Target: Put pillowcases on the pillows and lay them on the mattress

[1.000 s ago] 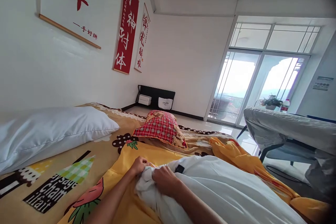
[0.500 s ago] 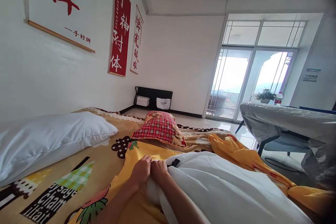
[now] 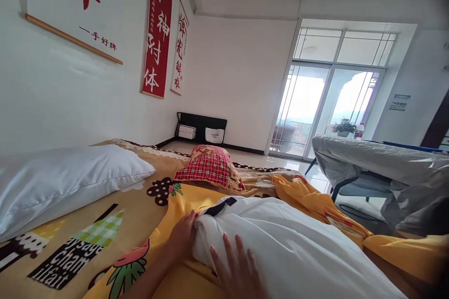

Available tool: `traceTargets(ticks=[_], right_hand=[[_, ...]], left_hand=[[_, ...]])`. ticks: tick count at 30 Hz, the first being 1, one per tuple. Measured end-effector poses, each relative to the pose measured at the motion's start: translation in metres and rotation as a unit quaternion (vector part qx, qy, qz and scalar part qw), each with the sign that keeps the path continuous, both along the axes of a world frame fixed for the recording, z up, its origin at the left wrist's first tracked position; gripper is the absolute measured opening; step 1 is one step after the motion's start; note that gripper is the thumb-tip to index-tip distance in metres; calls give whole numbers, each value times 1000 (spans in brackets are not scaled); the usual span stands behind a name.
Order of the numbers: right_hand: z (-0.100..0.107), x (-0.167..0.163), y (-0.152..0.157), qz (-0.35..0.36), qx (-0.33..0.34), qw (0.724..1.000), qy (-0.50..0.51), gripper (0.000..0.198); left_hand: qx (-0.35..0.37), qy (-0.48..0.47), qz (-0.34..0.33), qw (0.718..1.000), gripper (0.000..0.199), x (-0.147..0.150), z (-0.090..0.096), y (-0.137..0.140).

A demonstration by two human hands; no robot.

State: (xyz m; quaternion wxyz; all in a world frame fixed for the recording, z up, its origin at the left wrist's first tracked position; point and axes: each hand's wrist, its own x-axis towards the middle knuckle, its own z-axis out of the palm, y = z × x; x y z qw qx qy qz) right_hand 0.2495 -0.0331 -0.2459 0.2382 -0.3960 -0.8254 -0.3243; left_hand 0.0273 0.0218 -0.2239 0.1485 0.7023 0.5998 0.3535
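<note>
The white bundle [image 3: 298, 238] lies in the lower middle of the frame and runs off toward the lower right, on top of the yellow cloth [image 3: 182, 202]. The left hand [image 3: 183, 238] is at the bundle's left end, fingertips against its edge; whether they pinch the fabric I cannot tell, since the grip is largely turned away. The right hand [image 3: 240, 271] is at the bottom centre, fingers spread wide and laid over the bundle's near side, grasping nothing; it is a little blurred. A black strip [image 3: 220, 205] shows along the bundle's upper left edge, just beyond the left fingertips.

The step in hand looks like settling and shaping that left end. To do it well, the left hand should serve as the anchor, holding the end firmly so that the filling does not slide. The right hand is best used flat, with even pressure outward from the left end, as clawing would likely bunch the soft fabric. The black strip makes a handy guide to how straight the edge lies. Care is also needed not to drag the yellow cloth along, as it looks loose and already wrinkles beside the left hand.
</note>
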Motion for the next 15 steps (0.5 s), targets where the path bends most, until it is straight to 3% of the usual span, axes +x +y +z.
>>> traceTargets(ticks=[2,7,9,12,15], right_hand=[[6,12,6,-11,-19,1000,-2,70],[67,1,45,44,-199,978,-39,55],[87,-10,56,68,-248,965,-59,51],[102,-23,65,90,-295,946,-97,53],[107,-31,71,102,-317,935,-124,50]], left_hand=[[13,28,-2,1000,42,-1,0,1],[138,206,76,966,49,4,-4,-15],[144,269,14,952,41,9,-6,-27],[87,295,-83,948,32,15,-5,-40],[41,292,-103,950,28,16,1,-45]])
